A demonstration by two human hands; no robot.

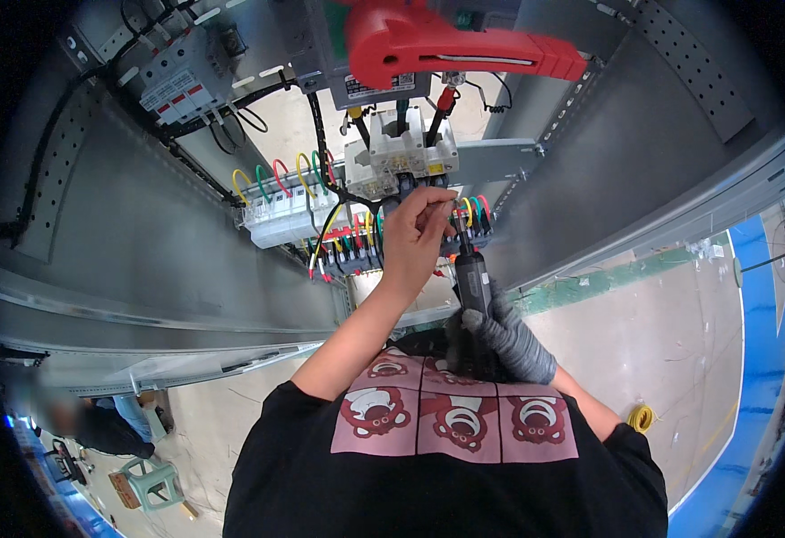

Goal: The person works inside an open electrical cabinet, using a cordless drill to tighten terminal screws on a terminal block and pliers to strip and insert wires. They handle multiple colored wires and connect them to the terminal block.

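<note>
Grey sheet-metal walls of an open electrical cabinet (142, 215) fill most of the view, with perforated rails at the sides and a pale workshop floor (661, 332) with a blue strip beyond it. At the cabinet's middle sits a white terminal block (401, 152) under a big red switch handle (446, 45), and looped yellow, green and red wires (276, 175) run off to a row of breakers (285, 215). The bare left hand (417, 235) is raised to the block's lower edge, fingertips pinched together on something small there, though I cannot make out what. The gloved right hand (500, 336) is wrapped tight round a black electric screwdriver (471, 273), whose tip points up at the terminals just beside the left fingers. To my eye the driver wants to stay square to the screw, with the pinching fingers kept off the bit. A person sits low by a green stool (150, 480) at the far left.
</note>
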